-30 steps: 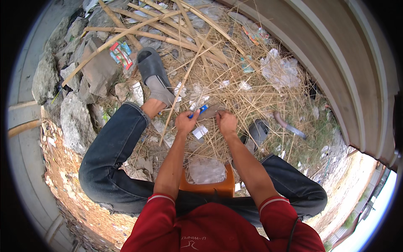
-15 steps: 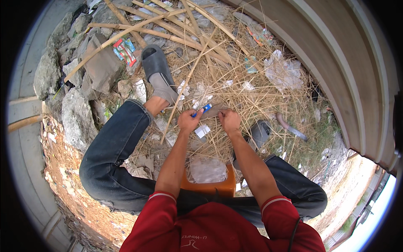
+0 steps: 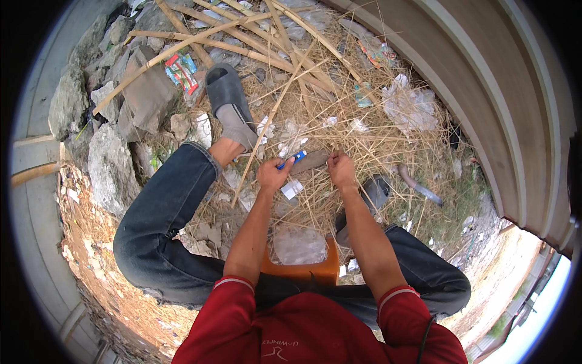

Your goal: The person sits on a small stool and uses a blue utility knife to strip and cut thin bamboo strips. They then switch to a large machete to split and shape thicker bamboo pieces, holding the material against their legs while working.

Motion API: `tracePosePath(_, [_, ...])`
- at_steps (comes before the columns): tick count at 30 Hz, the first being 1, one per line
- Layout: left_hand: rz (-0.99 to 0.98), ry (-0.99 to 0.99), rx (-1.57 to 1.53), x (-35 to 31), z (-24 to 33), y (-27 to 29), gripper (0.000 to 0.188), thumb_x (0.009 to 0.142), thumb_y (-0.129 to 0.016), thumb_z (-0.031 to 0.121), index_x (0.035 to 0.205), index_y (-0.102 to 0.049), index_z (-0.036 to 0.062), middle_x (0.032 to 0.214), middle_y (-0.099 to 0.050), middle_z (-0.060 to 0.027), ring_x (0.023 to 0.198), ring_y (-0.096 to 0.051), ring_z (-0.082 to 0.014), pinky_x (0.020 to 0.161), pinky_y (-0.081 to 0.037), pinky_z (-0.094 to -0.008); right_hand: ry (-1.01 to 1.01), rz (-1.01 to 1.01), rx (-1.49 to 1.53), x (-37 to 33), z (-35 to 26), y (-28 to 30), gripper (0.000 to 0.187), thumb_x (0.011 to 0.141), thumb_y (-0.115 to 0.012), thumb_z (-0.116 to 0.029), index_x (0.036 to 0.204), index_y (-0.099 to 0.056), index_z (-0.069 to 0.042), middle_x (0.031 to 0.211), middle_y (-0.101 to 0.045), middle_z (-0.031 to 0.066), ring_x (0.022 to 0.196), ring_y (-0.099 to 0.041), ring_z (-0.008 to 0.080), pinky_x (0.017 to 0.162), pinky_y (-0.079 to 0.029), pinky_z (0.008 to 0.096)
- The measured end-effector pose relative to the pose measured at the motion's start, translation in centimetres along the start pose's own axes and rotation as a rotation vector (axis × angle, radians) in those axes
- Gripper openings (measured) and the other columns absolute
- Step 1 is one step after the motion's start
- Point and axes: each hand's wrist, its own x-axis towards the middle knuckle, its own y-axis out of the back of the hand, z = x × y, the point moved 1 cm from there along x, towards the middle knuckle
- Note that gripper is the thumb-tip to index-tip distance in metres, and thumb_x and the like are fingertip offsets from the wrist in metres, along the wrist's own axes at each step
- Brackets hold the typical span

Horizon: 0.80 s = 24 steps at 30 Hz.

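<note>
I log the fingers of the left hand (image 3: 273,175) as closed around the near end of a small blue object (image 3: 297,158), its far end projecting past them toward the right hand (image 3: 342,170), presumably to leave that end free. A brown, flattish piece (image 3: 313,160) spans the gap between both sets of fingers; the right ones meet its end or nearly so, but I cannot tell whether they are shut or pinching anything. Just nearer the body than the left fingers, a white scrap (image 3: 291,189) lies on dry straw (image 3: 370,145), probably stray litter.
</note>
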Motion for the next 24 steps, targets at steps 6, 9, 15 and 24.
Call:
tracePosePath(6, [0.015,0.009,-0.059,-0.1,-0.2,-0.3,0.055,0.081,-0.074,0.065,0.077,-0.076,0.0097,0.068,-0.067,-0.0119,0.069,-0.066,-0.0334,0.068,-0.051,-0.045,0.011,-0.089,-0.032,-0.3,-0.7,1.4,0.017,0.092,-0.068,-0.019,0.098,-0.07,-0.004,0.09,-0.074,0.0193,0.088,-0.072,0.0383,0.08,-0.056,0.0465])
tracePosePath(9, [0.068,-0.041,-0.067,-0.2,-0.2,-0.3,0.059,0.084,-0.072,0.064,0.073,-0.072,0.0064,0.063,-0.063,-0.0114,0.063,-0.062,-0.0309,0.065,-0.048,-0.0425,0.05,-0.092,-0.046,-0.4,-0.7,1.4,0.016,0.092,-0.068,-0.02,0.098,-0.07,-0.005,0.092,-0.073,0.0201,0.089,-0.07,0.0403,0.081,-0.056,0.0477])
tracePosePath(15, [-0.006,0.039,-0.046,0.0,-0.1,-0.1,0.056,0.081,-0.074,0.065,0.079,-0.077,0.0096,0.072,-0.069,-0.0134,0.073,-0.068,-0.0343,0.07,-0.052,-0.0449,0.077,-0.008,-0.103,-0.9,-0.9,1.1,0.016,0.091,-0.069,-0.02,0.1,-0.071,-0.007,0.102,-0.072,0.0201,0.095,-0.068,0.0417,0.085,-0.054,0.0494])
tracePosePath(24, [0.006,0.026,-0.037,-0.2,0.2,0.1,0.057,0.082,-0.073,0.066,0.075,-0.074,0.0092,0.07,-0.068,-0.0133,0.071,-0.067,-0.0342,0.069,-0.051,-0.0453,0.196,0.095,-0.125,-1.4,0.6,0.2,0.02,0.09,-0.07,-0.023,0.104,-0.077,-0.01,0.103,-0.072,0.019,0.096,-0.069,0.0403,0.087,-0.055,0.048])
